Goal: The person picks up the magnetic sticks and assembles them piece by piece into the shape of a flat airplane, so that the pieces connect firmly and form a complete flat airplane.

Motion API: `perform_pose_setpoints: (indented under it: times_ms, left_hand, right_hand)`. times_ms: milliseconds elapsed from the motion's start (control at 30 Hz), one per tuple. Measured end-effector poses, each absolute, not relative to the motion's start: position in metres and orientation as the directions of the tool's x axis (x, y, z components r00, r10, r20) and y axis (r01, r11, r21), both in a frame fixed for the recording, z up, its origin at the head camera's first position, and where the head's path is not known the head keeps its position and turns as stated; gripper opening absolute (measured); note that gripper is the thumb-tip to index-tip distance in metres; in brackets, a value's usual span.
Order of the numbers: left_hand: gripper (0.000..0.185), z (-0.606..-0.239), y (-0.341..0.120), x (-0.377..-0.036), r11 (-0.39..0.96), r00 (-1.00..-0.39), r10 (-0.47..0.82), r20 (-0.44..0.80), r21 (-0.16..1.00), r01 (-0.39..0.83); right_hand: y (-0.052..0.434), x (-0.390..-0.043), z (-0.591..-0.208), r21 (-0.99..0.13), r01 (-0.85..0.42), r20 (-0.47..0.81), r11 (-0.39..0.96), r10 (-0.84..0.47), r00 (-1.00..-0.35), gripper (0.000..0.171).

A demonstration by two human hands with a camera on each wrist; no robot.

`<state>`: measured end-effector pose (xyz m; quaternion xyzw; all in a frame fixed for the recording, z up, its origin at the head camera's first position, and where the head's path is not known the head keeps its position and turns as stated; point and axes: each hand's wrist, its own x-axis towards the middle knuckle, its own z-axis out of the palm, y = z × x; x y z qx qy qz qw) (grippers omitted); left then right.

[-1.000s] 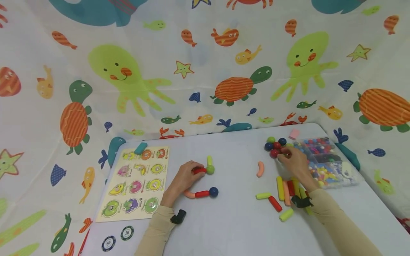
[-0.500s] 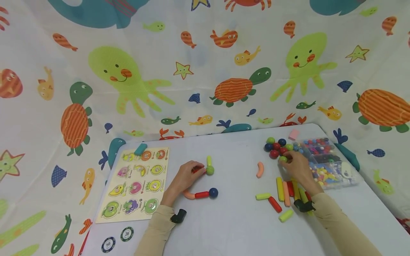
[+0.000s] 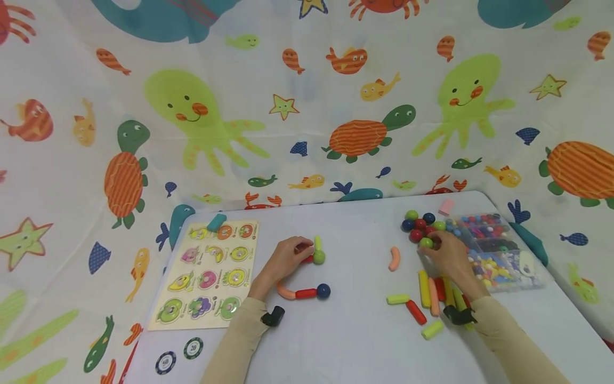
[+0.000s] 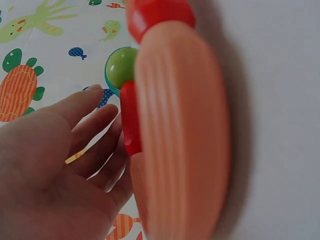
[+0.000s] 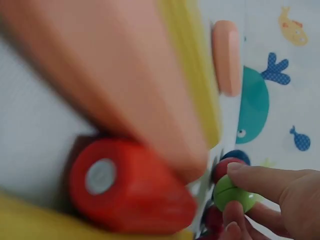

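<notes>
My left hand (image 3: pixel 284 260) hovers by a red magnetic stick (image 4: pixel 131 119); in the left wrist view its fingers are loosely bent with nothing between them. That stick joins a green ball (image 3: pixel 318 257), from which a lime stick (image 3: pixel 317 242) points away. Nearer me, a peach curved stick (image 3: pixel 286 292), a red stick (image 3: pixel 306 294) and a dark blue ball (image 3: pixel 323 291) form a line. At the right, my right hand (image 3: pixel 451 257) pinches a lime green ball (image 5: pixel 231 195) between thumb and fingers, beside a cluster of red, blue and green balls (image 3: pixel 416 236).
Several loose sticks (image 3: pixel 424 290) lie below my right hand, and a curved peach stick (image 3: pixel 394 258) lies left of it. A compartmented bead box (image 3: pixel 506 274) stands at the right. On the left are a fruit puzzle board (image 3: pixel 194 288) and two round chips (image 3: pixel 193 348).
My right hand has taken hold of a green ball by the cluster. My left fingers have lifted off the red stick they were touching. The head view has shifted slightly.
</notes>
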<state>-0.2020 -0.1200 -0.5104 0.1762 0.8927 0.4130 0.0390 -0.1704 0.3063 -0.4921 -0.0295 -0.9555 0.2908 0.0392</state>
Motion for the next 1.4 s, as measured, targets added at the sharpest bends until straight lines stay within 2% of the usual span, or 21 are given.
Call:
perform_pose_setpoints:
  times_ms: [267, 500, 900, 1167, 1400]
  left_hand:
    - [0.029, -0.510, -0.116, -0.211, 0.552, -0.914, 0.400, 0.068, 0.779, 0.299]
    - [0.030, -0.511, -0.114, -0.213, 0.542, -0.907, 0.421, 0.016, 0.797, 0.266]
    - [0.032, -0.509, -0.111, -0.214, 0.548, -0.886, 0.462, -0.048, 0.800, 0.243]
    - [0.032, -0.515, -0.112, -0.215, 0.549, -0.890, 0.455, -0.007, 0.789, 0.275]
    - [0.033, -0.520, -0.110, -0.216, 0.548, -0.894, 0.448, 0.026, 0.782, 0.297]
  right_hand:
    - [0.291, -0.176, -0.483, -0.563, -0.067, 0.166, 0.824, 0.034, -0.985, 0.037]
    - [0.266, -0.188, -0.479, -0.584, -0.157, 0.246, 0.797, -0.010, -0.969, 0.036]
    - [0.213, -0.215, -0.481, -0.680, -0.136, 0.121, 0.720, -0.072, -0.990, 0.039]
    - [0.170, -0.232, -0.490, -0.728, -0.207, 0.140, 0.654, -0.154, -0.978, 0.039]
    - [0.130, -0.246, -0.497, -0.768, -0.208, 0.111, 0.605, -0.194, -0.975, 0.042]
